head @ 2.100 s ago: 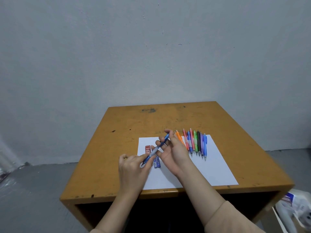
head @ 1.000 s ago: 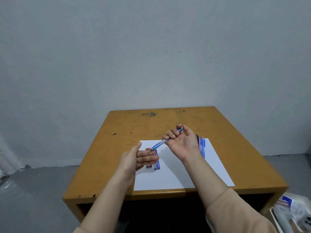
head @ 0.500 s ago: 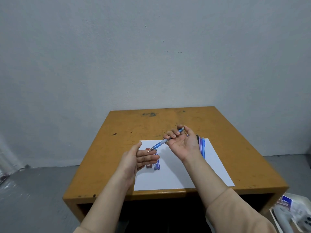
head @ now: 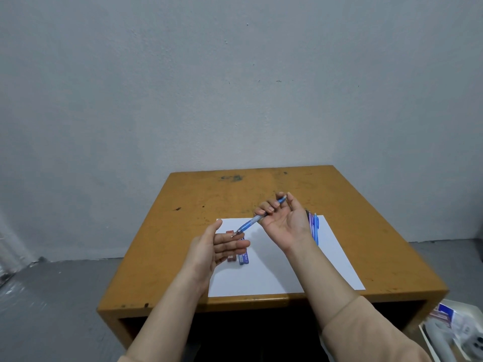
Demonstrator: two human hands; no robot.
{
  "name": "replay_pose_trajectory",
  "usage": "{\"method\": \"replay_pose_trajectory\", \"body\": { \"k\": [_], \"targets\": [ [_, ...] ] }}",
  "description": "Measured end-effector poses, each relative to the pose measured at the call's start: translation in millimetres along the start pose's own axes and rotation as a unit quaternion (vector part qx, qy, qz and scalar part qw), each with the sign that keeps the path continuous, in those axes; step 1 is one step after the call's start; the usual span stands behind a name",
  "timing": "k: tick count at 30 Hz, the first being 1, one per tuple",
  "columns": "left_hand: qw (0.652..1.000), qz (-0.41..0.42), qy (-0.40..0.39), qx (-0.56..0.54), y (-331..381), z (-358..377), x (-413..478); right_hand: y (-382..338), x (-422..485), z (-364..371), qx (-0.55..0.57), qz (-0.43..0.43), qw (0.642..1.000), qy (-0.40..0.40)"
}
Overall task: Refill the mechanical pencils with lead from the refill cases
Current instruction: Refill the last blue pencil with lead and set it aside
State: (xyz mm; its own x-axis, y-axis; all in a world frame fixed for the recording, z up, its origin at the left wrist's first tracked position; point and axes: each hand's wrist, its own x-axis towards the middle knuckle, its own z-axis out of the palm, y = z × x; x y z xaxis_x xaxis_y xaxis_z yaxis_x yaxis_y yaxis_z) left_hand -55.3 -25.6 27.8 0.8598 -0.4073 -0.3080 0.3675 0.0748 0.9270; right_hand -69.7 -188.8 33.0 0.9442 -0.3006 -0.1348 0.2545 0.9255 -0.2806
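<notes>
Right hand (head: 285, 227) hides most of the pencil row (head: 315, 226); left fingers (head: 232, 244) partly cover the refill cases (head: 244, 258).

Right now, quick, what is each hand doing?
Left hand: open, fingers straight, holding nothing.
Right hand: closed round the blue mechanical pencil, whose tip points toward the left hand.

Blue pencil (head: 257, 219); white paper (head: 277, 273); ochre table (head: 183, 231).

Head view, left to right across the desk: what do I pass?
Left hand → refill cases → right hand holding a blue pencil → row of pencils.
</notes>
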Motion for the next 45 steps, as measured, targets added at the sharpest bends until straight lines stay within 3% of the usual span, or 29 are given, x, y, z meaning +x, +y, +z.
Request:
{"method": "replay_pose_trajectory", "body": {
  "k": [10, 16, 25, 31, 35, 41, 45],
  "targets": [
    [0.990, 0.135, 0.017, 0.031, -3.4, 10.1, -11.4, 2.2, -12.3, 10.5, -0.154, -0.035, 0.986, -0.050],
    [0.982, 0.178, 0.052, 0.031, -8.0, 13.0, -11.6, 4.3, -16.7, 10.1, -0.332, -0.134, 0.933, -0.039],
    [0.971, 0.221, 0.084, 0.045, -17.8, 19.4, -9.1, 12.6, -16.0, 5.9, -0.422, -0.271, 0.865, -0.009],
    [0.970, 0.205, 0.095, 0.087, -26.2, 21.3, -2.4, 7.3, -14.2, 8.8, -0.458, -0.244, 0.855, 0.004],
    [0.955, 0.241, 0.115, 0.133, -29.9, 21.6, 1.9, 0.5, -5.1, 8.0, -0.483, -0.226, 0.845, 0.028],
    [0.933, 0.268, 0.133, 0.201, -41.0, 8.2, 18.1, -27.3, 25.2, 3.3, -0.445, -0.137, 0.879, 0.099],
    [0.892, 0.291, 0.168, 0.302, -47.4, -0.2, 30.9, -47.9, 43.1, -1.5, -0.499, -0.089, 0.852, 0.133]
  ]
}}
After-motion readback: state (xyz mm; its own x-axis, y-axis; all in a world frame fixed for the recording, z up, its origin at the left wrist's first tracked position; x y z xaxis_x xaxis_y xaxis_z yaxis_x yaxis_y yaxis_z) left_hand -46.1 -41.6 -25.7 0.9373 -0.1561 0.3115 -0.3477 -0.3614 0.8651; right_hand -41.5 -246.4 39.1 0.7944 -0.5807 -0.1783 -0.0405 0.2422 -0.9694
